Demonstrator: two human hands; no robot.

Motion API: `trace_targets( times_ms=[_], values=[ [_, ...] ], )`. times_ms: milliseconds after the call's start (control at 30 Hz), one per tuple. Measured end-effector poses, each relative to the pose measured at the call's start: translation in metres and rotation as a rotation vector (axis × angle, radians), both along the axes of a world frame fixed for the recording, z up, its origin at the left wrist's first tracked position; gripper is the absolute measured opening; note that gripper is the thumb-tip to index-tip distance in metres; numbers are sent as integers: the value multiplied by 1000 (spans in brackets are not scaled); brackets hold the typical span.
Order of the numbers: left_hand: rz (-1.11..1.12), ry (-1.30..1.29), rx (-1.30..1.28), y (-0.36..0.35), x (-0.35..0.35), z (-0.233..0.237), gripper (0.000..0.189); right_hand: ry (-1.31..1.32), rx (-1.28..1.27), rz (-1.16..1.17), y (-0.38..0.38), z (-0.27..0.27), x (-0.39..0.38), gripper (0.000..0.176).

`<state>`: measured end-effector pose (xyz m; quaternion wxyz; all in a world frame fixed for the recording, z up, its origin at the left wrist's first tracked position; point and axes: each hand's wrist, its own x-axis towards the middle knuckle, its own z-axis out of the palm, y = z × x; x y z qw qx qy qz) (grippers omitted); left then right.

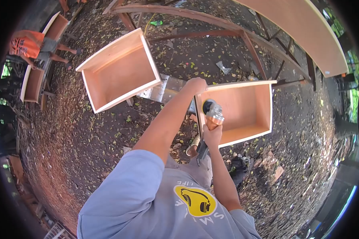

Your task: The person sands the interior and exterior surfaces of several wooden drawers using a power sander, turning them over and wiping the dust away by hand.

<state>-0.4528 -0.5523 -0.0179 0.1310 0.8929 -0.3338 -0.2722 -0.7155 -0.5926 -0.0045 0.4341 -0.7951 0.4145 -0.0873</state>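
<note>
While the left hand [196, 85] curls shut over the top corner of a wooden box [243, 109], the right hand [212, 136] wraps tight around a power tool [212, 113]. The tool has a round black head and a shiny orange body, and it sits at the box's left wall. The box is open on 1 side and shows only smooth, flat, pale brown wood inside. A second box [119, 71] with the same bare wood inside stands near it on the left. Both have thin white edges. They stand over bumpy brown ground [87, 151] dotted with dry leaves.
</note>
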Motion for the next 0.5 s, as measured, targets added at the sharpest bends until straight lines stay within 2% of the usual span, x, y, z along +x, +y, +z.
trace_targets(
  times_ms=[33, 67, 167, 267, 333, 433, 500],
  values=[
    [-16, 55, 136, -7, 3, -3, 34, 38, -1, 14, 3, 7, 7, 51],
    [13, 34, 155, -10, 3, -6, 38, 57, 7, 25, 6, 2, 11, 52],
    [-104, 107, 79, -4, 18, -21, 36, 41, 25, -17, 24, -1, 21, 51],
    [-168, 53, 25, -1, 22, -11, 30, 39, 42, -90, 49, -8, 36, 54],
    [-171, 3, 51, -3, 25, -30, 28, 13, -5, -132, 68, -16, 44, 55],
    [-203, 18, 7, -2, 27, -28, 24, 160, 48, -224, 93, -1, 60, 55],
    [-226, 80, -42, 0, 30, -33, 26, 161, 36, -320, 110, -12, 58, 54]
  ],
)
